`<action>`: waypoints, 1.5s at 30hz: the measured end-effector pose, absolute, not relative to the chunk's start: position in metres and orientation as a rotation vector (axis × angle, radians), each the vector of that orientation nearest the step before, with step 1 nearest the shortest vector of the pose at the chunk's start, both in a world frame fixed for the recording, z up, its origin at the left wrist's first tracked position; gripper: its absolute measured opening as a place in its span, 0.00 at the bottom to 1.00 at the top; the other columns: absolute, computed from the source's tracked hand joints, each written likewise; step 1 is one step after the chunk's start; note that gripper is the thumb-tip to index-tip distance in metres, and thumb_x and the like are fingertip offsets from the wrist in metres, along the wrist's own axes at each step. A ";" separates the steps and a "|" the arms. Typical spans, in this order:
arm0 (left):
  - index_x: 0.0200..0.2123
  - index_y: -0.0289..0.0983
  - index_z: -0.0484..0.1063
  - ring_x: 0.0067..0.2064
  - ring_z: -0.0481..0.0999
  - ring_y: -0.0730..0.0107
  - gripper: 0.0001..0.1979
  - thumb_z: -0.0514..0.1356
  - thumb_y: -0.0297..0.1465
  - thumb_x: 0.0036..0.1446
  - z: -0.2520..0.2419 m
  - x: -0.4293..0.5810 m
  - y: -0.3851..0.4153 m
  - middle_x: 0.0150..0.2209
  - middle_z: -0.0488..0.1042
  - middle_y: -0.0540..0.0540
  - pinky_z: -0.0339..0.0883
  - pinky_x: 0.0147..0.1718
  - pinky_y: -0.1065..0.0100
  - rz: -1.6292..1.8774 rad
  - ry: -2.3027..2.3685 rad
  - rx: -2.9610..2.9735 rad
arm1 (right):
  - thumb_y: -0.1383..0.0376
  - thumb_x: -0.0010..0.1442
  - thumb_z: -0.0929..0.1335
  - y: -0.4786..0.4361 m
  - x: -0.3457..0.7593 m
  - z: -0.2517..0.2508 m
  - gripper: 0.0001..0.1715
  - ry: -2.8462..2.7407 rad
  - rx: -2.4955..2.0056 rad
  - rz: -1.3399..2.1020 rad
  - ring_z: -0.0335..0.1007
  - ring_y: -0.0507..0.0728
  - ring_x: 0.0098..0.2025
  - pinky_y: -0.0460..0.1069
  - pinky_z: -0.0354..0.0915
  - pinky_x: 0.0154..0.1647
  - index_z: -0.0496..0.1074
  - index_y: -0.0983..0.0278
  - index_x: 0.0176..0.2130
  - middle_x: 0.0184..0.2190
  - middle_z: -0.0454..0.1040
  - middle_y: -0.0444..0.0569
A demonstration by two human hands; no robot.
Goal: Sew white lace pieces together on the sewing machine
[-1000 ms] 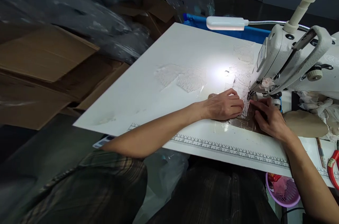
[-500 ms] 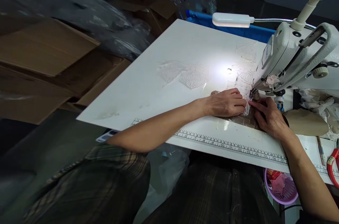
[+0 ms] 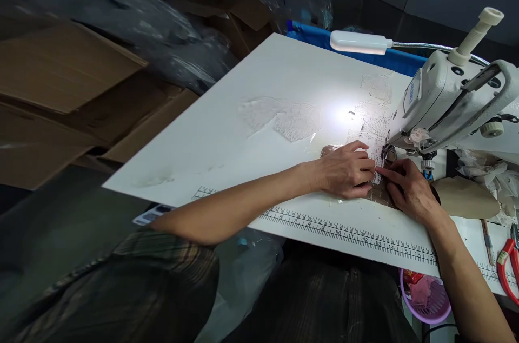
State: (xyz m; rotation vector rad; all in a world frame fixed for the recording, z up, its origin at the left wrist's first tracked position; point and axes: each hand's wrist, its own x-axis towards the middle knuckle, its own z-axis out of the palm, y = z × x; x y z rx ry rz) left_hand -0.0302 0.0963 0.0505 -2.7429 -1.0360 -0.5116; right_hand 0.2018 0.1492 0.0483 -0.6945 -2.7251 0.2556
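Note:
A strip of white lace (image 3: 378, 174) lies under the needle area of a white sewing machine (image 3: 436, 99). My left hand (image 3: 347, 171) is closed over the lace's left side, fingers curled and fingertips close to the presser foot (image 3: 388, 152). From the right, my right hand (image 3: 413, 190) holds the lace's edge, its index finger reaching almost to the left fingers. Beneath both hands is a shiny brown plate (image 3: 381, 194). More lace (image 3: 375, 121) runs behind the needle area. What lies under the left palm is hidden.
Separate lace pieces (image 3: 298, 121) lie on the white table (image 3: 227, 137), left of a bright light spot. A lamp (image 3: 359, 41) hangs above. Red-handled pliers (image 3: 505, 267) and a thin tool (image 3: 487, 243) lie at right. Below hangs a purple basket (image 3: 436, 310); cardboard boxes (image 3: 60, 72) stand left.
The view has shifted slightly, so the table and machine sit a little lower. My hands stay at the lace beside the presser foot, the left one a touch nearer the table's front edge.

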 end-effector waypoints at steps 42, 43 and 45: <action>0.52 0.31 0.73 0.48 0.74 0.57 0.22 0.52 0.40 0.64 0.049 -0.031 0.108 0.55 0.73 0.36 0.62 0.52 0.54 -0.437 -1.331 -2.773 | 0.63 0.66 0.61 0.140 0.199 0.050 0.23 -2.559 -0.913 0.364 0.75 0.60 0.38 0.54 0.74 0.38 0.74 0.62 0.56 0.42 0.74 0.58; 0.52 0.32 0.72 0.48 0.74 0.57 0.22 0.52 0.41 0.64 0.049 -0.031 0.108 0.55 0.73 0.36 0.62 0.52 0.54 -0.436 -1.336 -2.773 | 0.62 0.66 0.61 0.141 0.202 0.053 0.22 -2.527 -0.931 0.421 0.75 0.60 0.40 0.55 0.74 0.40 0.75 0.62 0.55 0.43 0.75 0.57; 0.53 0.32 0.71 0.49 0.74 0.56 0.23 0.53 0.41 0.63 0.050 -0.031 0.109 0.55 0.73 0.36 0.61 0.50 0.55 -0.436 -1.348 -2.770 | 0.59 0.66 0.62 0.145 0.208 0.059 0.22 -2.463 -1.016 0.569 0.76 0.61 0.42 0.56 0.74 0.43 0.75 0.62 0.53 0.44 0.76 0.56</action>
